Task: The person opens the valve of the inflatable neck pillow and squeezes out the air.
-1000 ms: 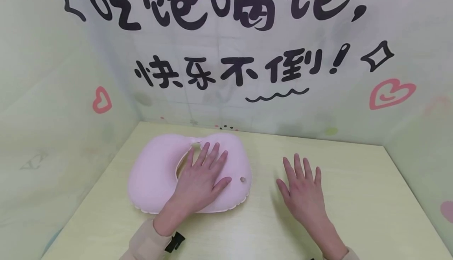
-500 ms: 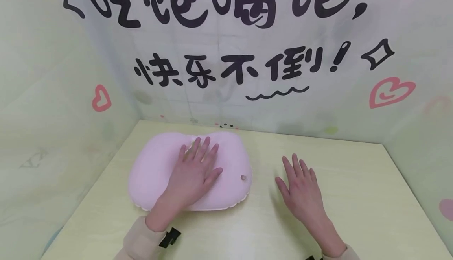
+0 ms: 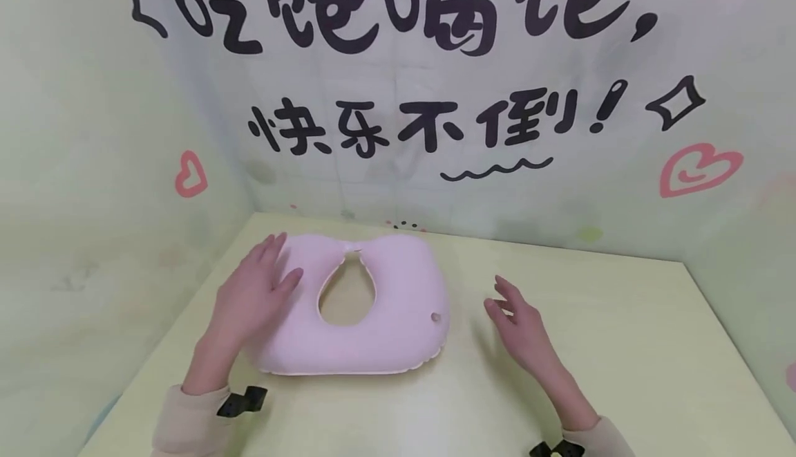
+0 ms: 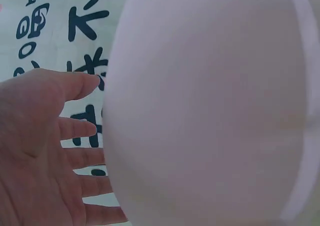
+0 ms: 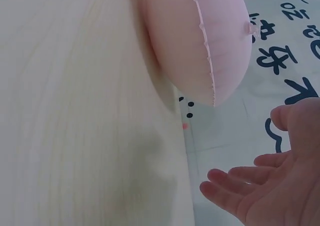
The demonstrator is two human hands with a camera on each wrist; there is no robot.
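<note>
A pink inflatable pillow with a teardrop hole in its middle lies on the pale wooden table. Its small air valve sits on the right side, and in the right wrist view it sticks out from the pillow's face. My left hand is over the pillow's left side, its fingers extended and thumb apart, holding nothing. In the left wrist view the pillow fills most of the picture beside that hand. To the right of the pillow, my right hand hovers above the table with loosely bent fingers, palm turned inward.
Behind the table hangs a white backdrop with large black lettering and pink hearts. Similar pale sheets stand along both sides. A black strap piece sits at each wrist, by the beige sleeves.
My left hand has moved left, off the pillow's middle to its left side, uncovering the hole. The right hand has turned, its palm now facing inward. The pillow stays in place on the table.
</note>
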